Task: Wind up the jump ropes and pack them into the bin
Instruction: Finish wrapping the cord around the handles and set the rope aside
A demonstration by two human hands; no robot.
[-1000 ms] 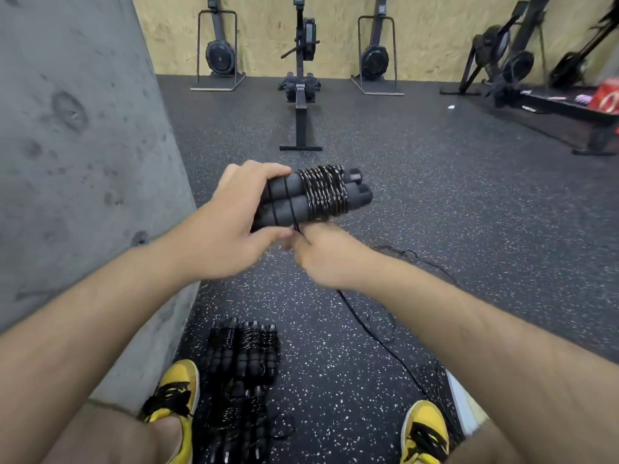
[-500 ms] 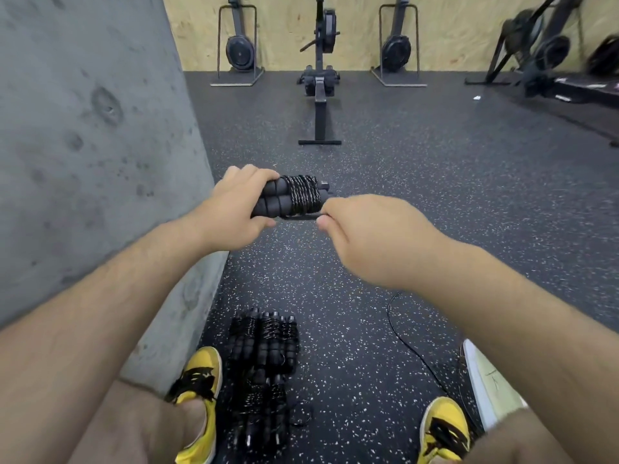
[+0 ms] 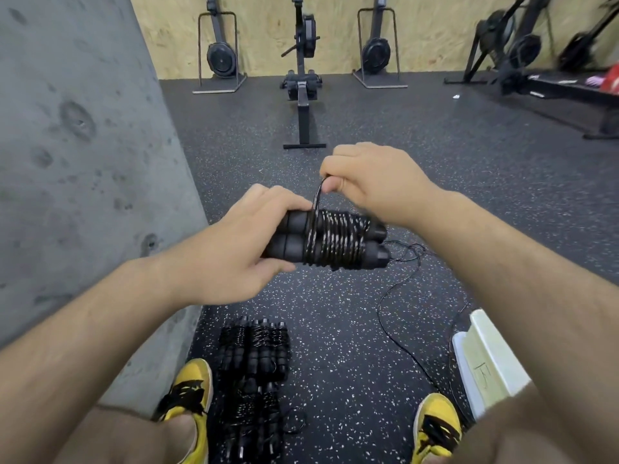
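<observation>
The left hand (image 3: 231,252) grips the 2 black foam handles (image 3: 291,236) of a jump rope, fingers curled around them. The right hand (image 3: 371,182) pinches the cord (image 3: 316,199) above the coil (image 3: 335,239). Wound ropes (image 3: 254,349) lie on the floor (image 3: 335,329) between the shoes.

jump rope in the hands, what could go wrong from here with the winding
1. The right hand pinches only a short loop of cord above the jump rope handles; if it slips, the last turns could spring loose.
2. The left hand grips just one end of the handles, so they might splay and slacken the coil.
3. A loose cord lies on the floor near the yellow shoe; it could snag underfoot.
</observation>
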